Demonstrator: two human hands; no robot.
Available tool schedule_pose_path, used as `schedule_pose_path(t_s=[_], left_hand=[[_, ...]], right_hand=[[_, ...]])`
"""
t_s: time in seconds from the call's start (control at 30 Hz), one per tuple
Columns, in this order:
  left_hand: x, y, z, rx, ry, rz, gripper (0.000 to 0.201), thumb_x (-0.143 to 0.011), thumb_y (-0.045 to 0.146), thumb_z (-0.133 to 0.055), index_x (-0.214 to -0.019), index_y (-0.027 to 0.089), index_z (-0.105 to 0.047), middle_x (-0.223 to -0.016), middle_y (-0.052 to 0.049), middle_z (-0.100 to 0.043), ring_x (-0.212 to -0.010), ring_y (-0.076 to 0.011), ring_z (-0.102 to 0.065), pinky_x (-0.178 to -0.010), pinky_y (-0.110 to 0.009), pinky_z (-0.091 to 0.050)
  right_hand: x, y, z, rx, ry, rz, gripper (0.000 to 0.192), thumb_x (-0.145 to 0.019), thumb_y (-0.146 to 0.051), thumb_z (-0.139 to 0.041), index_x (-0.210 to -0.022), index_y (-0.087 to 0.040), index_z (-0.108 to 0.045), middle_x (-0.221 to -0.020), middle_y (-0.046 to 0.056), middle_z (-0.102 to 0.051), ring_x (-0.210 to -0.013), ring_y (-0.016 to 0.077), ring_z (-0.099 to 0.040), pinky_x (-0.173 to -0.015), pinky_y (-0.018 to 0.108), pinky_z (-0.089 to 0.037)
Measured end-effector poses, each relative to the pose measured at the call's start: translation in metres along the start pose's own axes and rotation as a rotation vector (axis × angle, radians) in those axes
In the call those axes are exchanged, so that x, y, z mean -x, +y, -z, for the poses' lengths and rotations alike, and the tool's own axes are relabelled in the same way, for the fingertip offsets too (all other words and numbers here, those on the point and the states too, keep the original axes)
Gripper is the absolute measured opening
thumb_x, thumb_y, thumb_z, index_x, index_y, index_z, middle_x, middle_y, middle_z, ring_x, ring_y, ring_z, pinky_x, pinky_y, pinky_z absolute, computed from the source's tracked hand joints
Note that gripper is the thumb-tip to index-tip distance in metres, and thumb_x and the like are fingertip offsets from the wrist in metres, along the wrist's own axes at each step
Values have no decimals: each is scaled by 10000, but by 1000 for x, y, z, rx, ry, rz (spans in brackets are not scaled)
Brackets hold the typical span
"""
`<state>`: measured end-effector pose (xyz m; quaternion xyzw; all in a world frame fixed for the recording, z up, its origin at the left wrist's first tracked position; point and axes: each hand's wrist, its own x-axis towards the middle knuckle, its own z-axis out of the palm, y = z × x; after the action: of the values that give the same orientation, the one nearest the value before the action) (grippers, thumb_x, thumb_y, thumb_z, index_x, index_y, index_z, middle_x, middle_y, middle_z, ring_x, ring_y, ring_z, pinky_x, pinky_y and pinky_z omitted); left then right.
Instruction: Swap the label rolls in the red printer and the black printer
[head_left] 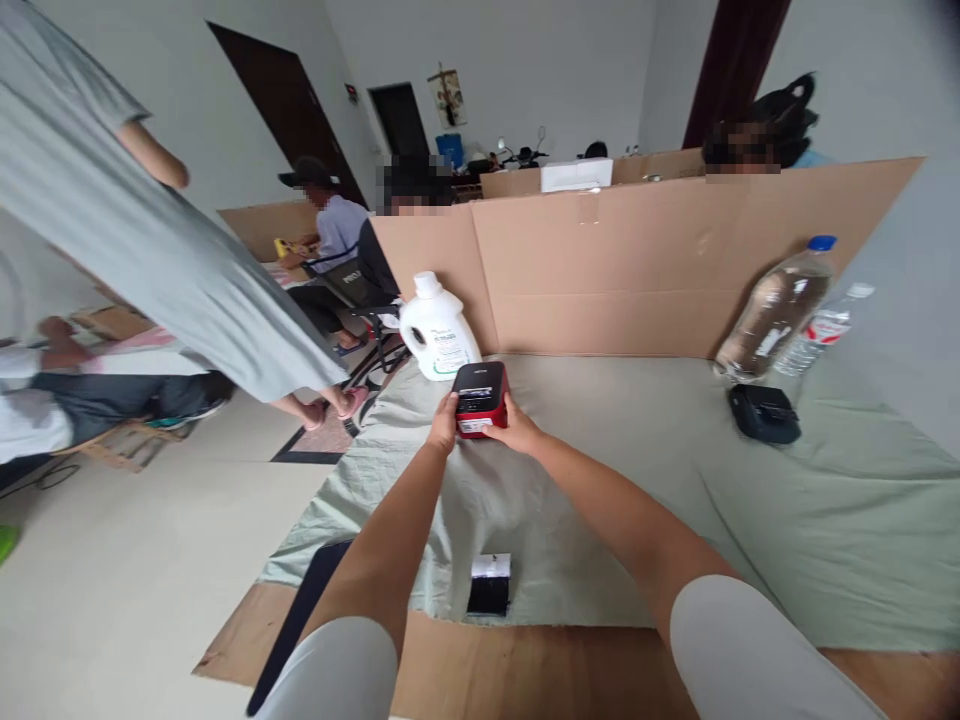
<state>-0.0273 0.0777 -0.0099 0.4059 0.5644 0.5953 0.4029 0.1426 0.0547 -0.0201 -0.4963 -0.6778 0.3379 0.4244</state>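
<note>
Both hands clasped on red-and-black device, centre of frame.

Left hand and right hand are closed on the sides of the device, held on green cloth. White jug is seen just behind; small black box lower centre.

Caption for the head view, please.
Both hands, left and right, hold a red box over green cloth.
</note>
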Motion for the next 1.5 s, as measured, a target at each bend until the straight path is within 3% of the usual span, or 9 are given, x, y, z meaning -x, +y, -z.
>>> schedule_pose_path(t_s=[0.17, 0.37, 0.5, 0.77, 1.0, 1.1, 1.27, 1.37, 1.5], left_hand=[[43, 6, -15, -396, 279, -399, 397, -847, 306, -546, -1201, 135, -494, -1317, -172, -487, -1326, -320, -356, -1109, -503, -248], [128, -19, -113, -669, -490, -700, 330, -862, 457, -528, -1073, 225, -631, -1123, -124, -652, -1195, -335, -504, -1061, -537, -298], [190, -46, -156, -790, -840, -775, 570, -856, 604, -484, -1286, 238, -562, -1398, -139, -515, -1390, -353, -329, -1123, -574, -190], [280, -33, -111, -889, -1299, -854, 679, -898, 648, -373, -1488, 318, -308, -1590, -70, -222, -1482, -338, -73, -1156, -601, -20], [289, -25, -96, -730, -1441, -996, 592, -864, 616, -495, -1401, 373, -445, -1537, -17, -362, -1472, -341, -142, -1148, -625, -44], [289, -32, -95, -546, -1427, -1041, 455, -867, 535, -520, -1244, 296, -603, -1353, -61, -582, -1365, -309, -398, -1124, -519, -271], [284, -36, -92, -371, -968, -875, 351, -941, 397, -375, -761, 223, -621, -689, -61, -614, -709, -195, -606, -701, -341, -488], [275, -37, -93, -377, -574, -659, 316, -959, 376, -344, -792, 213, -557, -768, -59, -565, -738, -196, -552, -708, -356, -469], [264, -46, -100, -299, -425, -428, 219, -946, 371, -386, -969, 203, -524, -940, -67, -558, -888, -201, -556, -824, -389, -471]], right_hand=[[25, 37, 128, 334, 166, -168, 648, -623, -449, -783, -1195, -210, -594, -1348, 142, -542, -1317, 344, -413, -1112, 557, -262], [80, 82, 323, 812, 531, -592, 736, -740, -435, -664, -1346, -62, -477, -1536, 288, -162, -1428, 469, 30, -1052, 664, -82], [122, 101, 367, 849, 513, -852, 791, -768, -463, -640, -1433, -111, -394, -1466, 336, -247, -1353, 482, -282, -976, 602, -269], [164, 92, 345, 857, 546, -810, 854, -759, -558, -618, -1465, -180, -320, -1262, 239, -493, -1223, 393, -472, -988, 466, -357], [206, 60, 233, 731, 497, -294, 750, -704, -576, -637, -1332, -190, -497, -1014, 130, -578, -957, 298, -579, -887, 466, -449], [225, 49, 182, 730, 516, -107, 691, -715, -583, -634, -1288, -210, -533, -985, 118, -567, -914, 288, -570, -843, 480, -464], [244, 27, 134, 794, 546, -106, 702, -732, -613, -629, -1289, -195, -540, -1012, 148, -526, -886, 295, -545, -794, 505, -472], [252, 16, 121, 824, 522, -113, 726, -746, -622, -616, -1305, -169, -526, -1086, 185, -499, -925, 315, -533, -795, 527, -476], [264, 11, 111, 838, 453, -39, 696, -769, -574, -620, -1330, -178, -504, -1221, 220, -446, -1023, 346, -505, -821, 548, -475]])
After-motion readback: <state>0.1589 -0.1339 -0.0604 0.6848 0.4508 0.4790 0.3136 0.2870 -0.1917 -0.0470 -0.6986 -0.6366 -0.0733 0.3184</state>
